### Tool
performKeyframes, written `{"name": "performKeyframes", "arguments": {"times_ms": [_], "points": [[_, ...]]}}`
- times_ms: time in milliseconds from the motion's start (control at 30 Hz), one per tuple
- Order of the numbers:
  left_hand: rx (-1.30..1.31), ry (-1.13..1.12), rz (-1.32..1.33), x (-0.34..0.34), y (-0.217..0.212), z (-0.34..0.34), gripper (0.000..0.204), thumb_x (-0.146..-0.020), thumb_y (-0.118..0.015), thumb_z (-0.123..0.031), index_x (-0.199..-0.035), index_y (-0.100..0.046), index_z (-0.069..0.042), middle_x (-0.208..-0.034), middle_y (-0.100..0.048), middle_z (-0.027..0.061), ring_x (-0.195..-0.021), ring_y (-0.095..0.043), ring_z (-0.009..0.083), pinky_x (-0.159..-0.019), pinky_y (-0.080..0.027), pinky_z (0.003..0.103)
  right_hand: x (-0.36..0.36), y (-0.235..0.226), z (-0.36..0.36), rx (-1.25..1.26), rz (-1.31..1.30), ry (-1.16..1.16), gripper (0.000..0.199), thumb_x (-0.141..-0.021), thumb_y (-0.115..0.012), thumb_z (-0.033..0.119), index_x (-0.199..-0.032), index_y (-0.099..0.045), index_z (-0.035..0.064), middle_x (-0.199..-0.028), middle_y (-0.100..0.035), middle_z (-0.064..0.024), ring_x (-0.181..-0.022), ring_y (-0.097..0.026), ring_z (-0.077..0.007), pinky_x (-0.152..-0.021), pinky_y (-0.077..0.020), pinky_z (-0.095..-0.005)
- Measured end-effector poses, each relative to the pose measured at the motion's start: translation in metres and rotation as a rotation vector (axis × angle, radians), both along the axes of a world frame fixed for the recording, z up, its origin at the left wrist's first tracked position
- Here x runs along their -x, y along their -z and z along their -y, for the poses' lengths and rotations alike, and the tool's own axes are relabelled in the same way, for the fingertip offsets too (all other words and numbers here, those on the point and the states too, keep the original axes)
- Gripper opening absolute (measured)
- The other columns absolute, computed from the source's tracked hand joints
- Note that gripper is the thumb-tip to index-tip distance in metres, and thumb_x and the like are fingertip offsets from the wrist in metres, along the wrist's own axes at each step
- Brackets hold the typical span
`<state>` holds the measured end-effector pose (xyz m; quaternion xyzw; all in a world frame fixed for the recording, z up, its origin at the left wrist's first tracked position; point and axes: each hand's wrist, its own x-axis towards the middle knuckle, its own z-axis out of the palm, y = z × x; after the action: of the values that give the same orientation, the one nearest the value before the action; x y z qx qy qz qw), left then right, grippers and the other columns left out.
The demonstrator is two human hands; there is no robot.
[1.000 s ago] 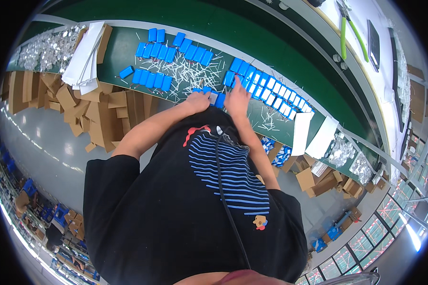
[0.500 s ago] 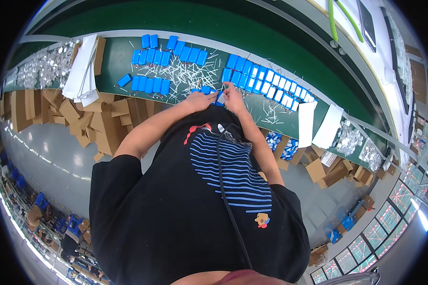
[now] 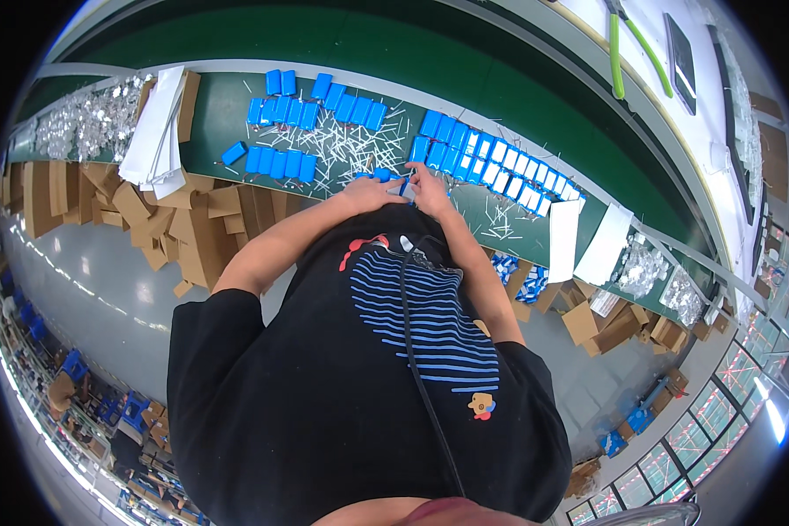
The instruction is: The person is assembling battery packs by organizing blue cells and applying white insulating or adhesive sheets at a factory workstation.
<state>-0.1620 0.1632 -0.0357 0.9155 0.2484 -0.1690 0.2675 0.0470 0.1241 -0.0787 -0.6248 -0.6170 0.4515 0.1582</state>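
- Beneath the fingers point(image 3: 415, 171), a green tabletop point(image 3: 216, 98) is seen.
- Beyond them, it is edged by a pale rail point(image 3: 228, 64).
- Behind-left, grey floor point(image 3: 105, 254) is streaked by reflections.
- Far behind-right, dark-framed windows point(image 3: 657, 479) are seen near a bright light tube point(image 3: 771, 410).

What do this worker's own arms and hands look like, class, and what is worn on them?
The left sleeve and right sleeve are black, loose and short, leaving the forearms bare. The left hand and right hand show no gloves.
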Motion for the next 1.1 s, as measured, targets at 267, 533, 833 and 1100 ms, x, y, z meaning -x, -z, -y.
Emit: {"name": "performKeyframes", "arguments": {"times_ms": [267, 533, 833, 1100], "points": [[-0.053, -0.041, -0.024, -0.002, 0.012, 0.001, 0.046, -0.097, -0.048, -0.023, -0.139, -0.048, -0.043, -0.149, -0.036, 0.0059, -0.104, -0.06, 0.0325, -0.087, -0.053, 0.042, 0.005, -0.002, 0.0, 0.066, 0.061, -0.005, 0.053, -0.082, -0.061, 0.0, -0.129, -0.049, 0.0208, -0.092, -0.065, -0.0027, -0.087, -0.064, -0.0283, -0.087, -0.0419, -0.043], [-0.123, 0.044, 0.022, -0.013, 0.02, -0.002, 0.038, -0.096, -0.051, -0.024, -0.132, -0.054, -0.034, -0.143, -0.039, 0.0084, -0.11, -0.053, 0.0318, -0.088, -0.05, 0.041, 0.012, -0.008, 0.005, -0.281, 0.258, -0.049, 0.047, -0.08, -0.066, 0.004, -0.124, -0.055, 0.0162, -0.098, -0.066, -0.0049, -0.091, -0.063, -0.0275, -0.084, -0.0449, -0.0409], [-0.385, 0.272, 0.226, -0.019, 0.03, -0.001, 0.024, -0.095, -0.051, -0.022, -0.118, -0.053, -0.014, -0.154, -0.035, 0.0035, -0.12, -0.049, 0.0276, -0.097, -0.042, 0.039, -0.081, -0.021, 0.002, -0.445, 0.312, 0.705, 0.027, -0.081, -0.07, 0.014, -0.107, -0.065, 0.008, -0.1, -0.067, -0.0084, -0.091, -0.061, -0.0267, -0.084, -0.0487, -0.0363], [-0.373, 0.204, 0.311, -0.015, 0.042, 0.005, 0.041, -0.093, -0.053, -0.023, -0.133, -0.046, -0.017, -0.149, -0.042, 0.0016, -0.133, -0.044, 0.0272, -0.106, -0.036, 0.042, -0.234, 0.007, 0.137, -0.168, 0.895, 0.699, 0.063, -0.075, -0.079, 0.027, -0.127, -0.052, 0.004, -0.127, -0.058, -0.0171, -0.11, -0.059, -0.0375, -0.095, -0.0477, -0.0444]]}}
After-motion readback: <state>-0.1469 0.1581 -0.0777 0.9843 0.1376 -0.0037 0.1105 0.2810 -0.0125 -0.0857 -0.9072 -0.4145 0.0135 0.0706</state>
